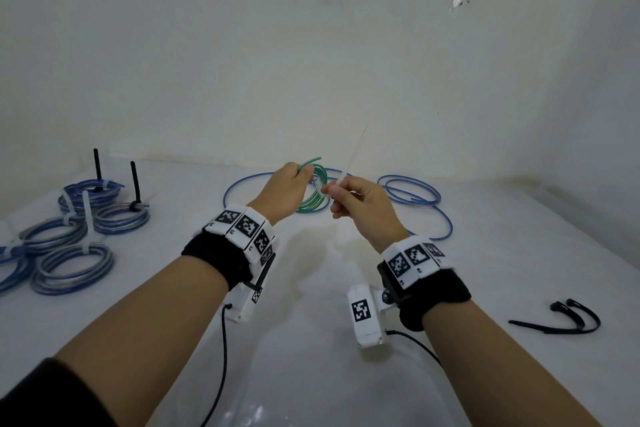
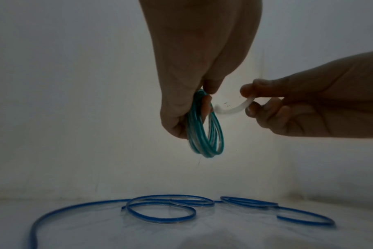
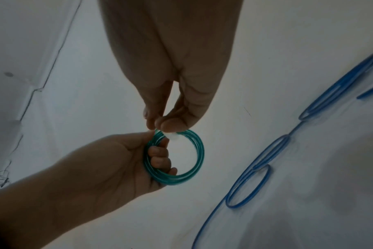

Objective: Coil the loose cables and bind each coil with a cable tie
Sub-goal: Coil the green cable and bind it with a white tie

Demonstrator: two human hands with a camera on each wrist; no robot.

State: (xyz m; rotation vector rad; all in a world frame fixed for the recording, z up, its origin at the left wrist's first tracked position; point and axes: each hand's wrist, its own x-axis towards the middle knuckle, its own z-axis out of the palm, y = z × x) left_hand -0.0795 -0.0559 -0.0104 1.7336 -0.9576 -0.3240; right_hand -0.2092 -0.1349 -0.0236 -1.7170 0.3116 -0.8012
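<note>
My left hand (image 1: 289, 189) grips a small coil of green cable (image 1: 313, 199) above the white table; its fingers curl through the ring (image 3: 179, 170) and one loose green end sticks up past the knuckles. My right hand (image 1: 349, 199) pinches a white translucent cable tie (image 2: 234, 107) between thumb and forefinger, right beside the coil's top. The tie's head (image 3: 172, 136) touches the green coil, and its thin tail (image 1: 355, 149) points up and away. A long loose blue cable (image 1: 412, 192) lies in open loops on the table behind both hands.
Several blue and grey coils (image 1: 71, 267) bound with white and black ties lie at the left. Two black cable ties (image 1: 562, 321) lie at the right near the table's edge. A white wall (image 1: 311, 45) rises close behind the table.
</note>
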